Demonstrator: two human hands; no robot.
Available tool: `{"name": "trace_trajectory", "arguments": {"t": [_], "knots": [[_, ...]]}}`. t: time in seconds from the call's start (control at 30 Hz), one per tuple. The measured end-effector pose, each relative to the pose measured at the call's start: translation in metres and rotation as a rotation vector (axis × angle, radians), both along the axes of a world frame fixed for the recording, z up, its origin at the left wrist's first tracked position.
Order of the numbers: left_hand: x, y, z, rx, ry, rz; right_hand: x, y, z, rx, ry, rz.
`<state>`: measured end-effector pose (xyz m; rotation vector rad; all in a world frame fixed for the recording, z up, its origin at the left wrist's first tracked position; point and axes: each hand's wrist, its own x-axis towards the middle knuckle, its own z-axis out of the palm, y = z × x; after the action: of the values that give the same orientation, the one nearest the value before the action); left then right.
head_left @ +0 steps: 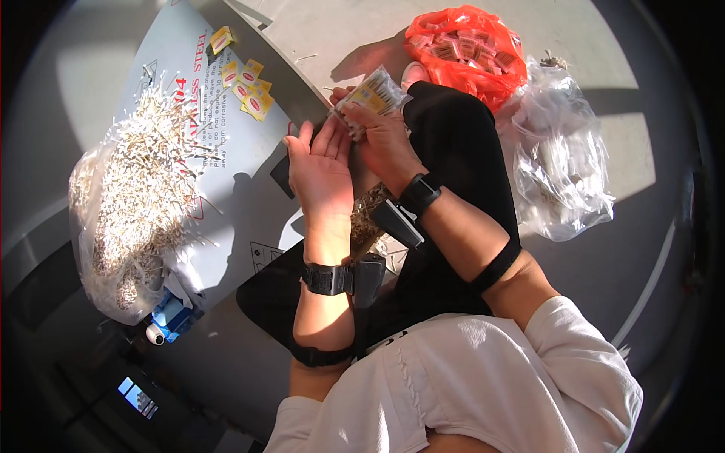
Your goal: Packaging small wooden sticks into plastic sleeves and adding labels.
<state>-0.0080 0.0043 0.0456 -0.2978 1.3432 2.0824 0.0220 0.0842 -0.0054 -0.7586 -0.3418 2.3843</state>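
Note:
My right hand (384, 140) grips a small clear packet (379, 92) filled with thin sticks and a yellow label, held above my lap. My left hand (321, 170) is beside it, palm up and fingers spread, its fingertips touching the packet's lower edge. Both wrists wear black bands with small devices. A big pile of loose pale sticks (140, 189) lies on a clear bag at the left. Several small yellow labels (248, 84) sit on a grey board (226, 196) just left of my hands.
An orange plastic bag (468, 49) full of filled packets lies at the top right on the concrete floor. A crumpled clear plastic bag (563, 162) lies right of my black-clothed leg (453, 151). A small blue and white object (168, 317) sits under the stick pile.

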Motion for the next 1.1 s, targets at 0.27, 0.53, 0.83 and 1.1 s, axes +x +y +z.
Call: {"name": "trace_trajectory", "arguments": {"t": [0.27, 0.53, 0.83, 1.1], "knots": [[0.011, -0.023, 0.000, -0.026, -0.055, -0.086, 0.001, 0.003, -0.002, -0.005, -0.002, 0.029], [-0.009, -0.023, -0.008, 0.130, -0.106, -0.322, 0.004, 0.000, 0.004, 0.049, -0.078, 0.103], [-0.007, -0.011, -0.003, -0.075, 0.000, -0.155, 0.000, 0.002, -0.003, -0.047, 0.016, 0.004], [-0.007, 0.000, -0.004, -0.037, -0.025, -0.173, 0.000, 0.002, -0.009, -0.003, 0.002, 0.015]]}}
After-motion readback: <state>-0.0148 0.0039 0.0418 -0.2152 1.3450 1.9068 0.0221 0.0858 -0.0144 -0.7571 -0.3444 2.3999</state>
